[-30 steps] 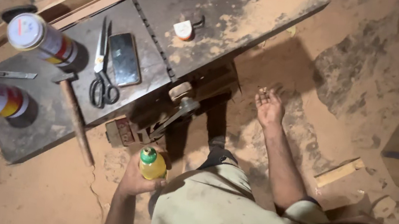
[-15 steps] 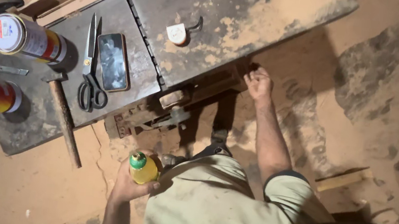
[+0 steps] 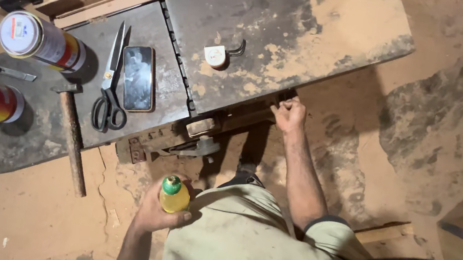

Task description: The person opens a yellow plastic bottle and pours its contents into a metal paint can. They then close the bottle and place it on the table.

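The small yellow bottle with a green cap [image 3: 174, 195] sits upright in my left hand [image 3: 160, 209], fingers wrapped round it, below the workbench's [image 3: 323, 36] near edge — my right hand [image 3: 288, 114] grips that edge, fingers curled.

I see a small glossy yellow plastic bottle [image 3: 174, 197] with a green cap, and a dark metal desk [image 3: 325, 19], matt, scuffed and dusted with sawdust. On it lie steel scissors [image 3: 110, 84] with black handles, a glossy phone [image 3: 137, 77], shiny tin cans [image 3: 41, 40], and a rough wooden-handled hammer [image 3: 71, 135].
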Tool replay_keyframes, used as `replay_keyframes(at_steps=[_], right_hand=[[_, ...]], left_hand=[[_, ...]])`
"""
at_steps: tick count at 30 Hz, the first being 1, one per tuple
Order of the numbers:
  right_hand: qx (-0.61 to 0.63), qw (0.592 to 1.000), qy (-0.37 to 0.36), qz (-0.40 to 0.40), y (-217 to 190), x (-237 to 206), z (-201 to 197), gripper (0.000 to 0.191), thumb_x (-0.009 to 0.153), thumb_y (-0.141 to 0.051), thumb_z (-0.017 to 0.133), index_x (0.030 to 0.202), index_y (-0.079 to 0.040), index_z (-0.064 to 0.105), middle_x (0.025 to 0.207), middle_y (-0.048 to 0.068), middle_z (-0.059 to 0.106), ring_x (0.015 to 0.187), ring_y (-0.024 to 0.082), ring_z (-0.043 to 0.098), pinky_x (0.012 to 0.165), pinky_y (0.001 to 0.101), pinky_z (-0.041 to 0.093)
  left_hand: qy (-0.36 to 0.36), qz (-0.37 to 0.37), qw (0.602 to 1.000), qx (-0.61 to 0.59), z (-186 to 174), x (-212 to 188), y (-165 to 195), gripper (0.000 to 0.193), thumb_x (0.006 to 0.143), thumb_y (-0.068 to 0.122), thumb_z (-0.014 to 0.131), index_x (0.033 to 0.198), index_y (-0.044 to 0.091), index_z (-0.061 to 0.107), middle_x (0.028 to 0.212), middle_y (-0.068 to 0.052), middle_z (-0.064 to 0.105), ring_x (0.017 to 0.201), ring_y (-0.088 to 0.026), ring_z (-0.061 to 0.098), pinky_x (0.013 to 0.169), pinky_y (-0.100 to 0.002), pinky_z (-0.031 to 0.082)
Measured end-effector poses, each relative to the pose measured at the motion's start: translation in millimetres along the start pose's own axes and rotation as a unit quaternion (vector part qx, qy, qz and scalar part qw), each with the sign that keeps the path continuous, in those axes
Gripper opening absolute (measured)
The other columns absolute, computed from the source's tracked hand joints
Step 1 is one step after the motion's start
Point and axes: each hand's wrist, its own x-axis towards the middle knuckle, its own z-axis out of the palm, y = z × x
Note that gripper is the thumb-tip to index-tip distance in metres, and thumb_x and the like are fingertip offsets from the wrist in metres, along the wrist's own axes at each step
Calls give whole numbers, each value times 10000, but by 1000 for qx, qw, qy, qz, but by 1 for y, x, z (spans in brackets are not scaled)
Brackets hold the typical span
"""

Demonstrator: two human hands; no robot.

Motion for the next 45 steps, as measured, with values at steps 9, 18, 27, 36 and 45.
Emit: replay_keyframes(at_steps=[9, 18, 27, 36, 45], right_hand=[[25, 998, -58, -16, -19, -15, -21, 271, 758, -29, 541, 969, -182, 614, 1079, -65, 631, 1184, 169, 537, 1104, 544, 332], [27, 997, -72, -14, -7, 8, -18, 263, 790, 28, 568, 886, -211, 517, 795, 3, 482, 834, 206, 459, 1068, 586, 364], [-60, 996, -23, 67, 0, -4, 33, 344, 818, -30, 536, 1158, -49, 583, 1238, 120, 610, 1159, 321, 550, 1139, 592, 250], [-45, 998, -38, -7, 23, -8, 21, 187, 886, -9, 585, 1060, -78, 580, 939, 74, 586, 867, 249, 534, 1085, 503, 377], [-248, 927, -138, -245, 78, -98, 63, 97, 1053, 53, 627, 1037, -40, 604, 959, 90, 672, 839, 191, 653, 758, 339, 558]], left_hand=[[-51, -6, 999, -5, 11, 26, 20, 722, 611, 209, 932, 1234, 27, 615, 1053, -74, 721, 966, -167, 692, 858, -332, 573], [-31, 63, 997, 39, 18, 21, 22, 635, 651, 287, 929, 1178, 52, 665, 1059, -44, 719, 981, -148, 691, 886, -320, 576], [104, 126, 984, 72, 10, -2, 27, 682, 667, 247, 936, 1254, 67, 641, 1095, -32, 699, 1013, -125, 664, 933, -317, 559], [173, 241, 945, 140, -13, -30, 16, 709, 689, 160, 927, 1311, 75, 598, 1224, -90, 694, 1142, -220, 697, 1017, -353, 553], [165, 375, 891, 194, -83, -95, -7, 604, 797, 144, 900, 1312, 108, 585, 1272, -80, 684, 1165, -287, 678, 1032, -420, 545]])
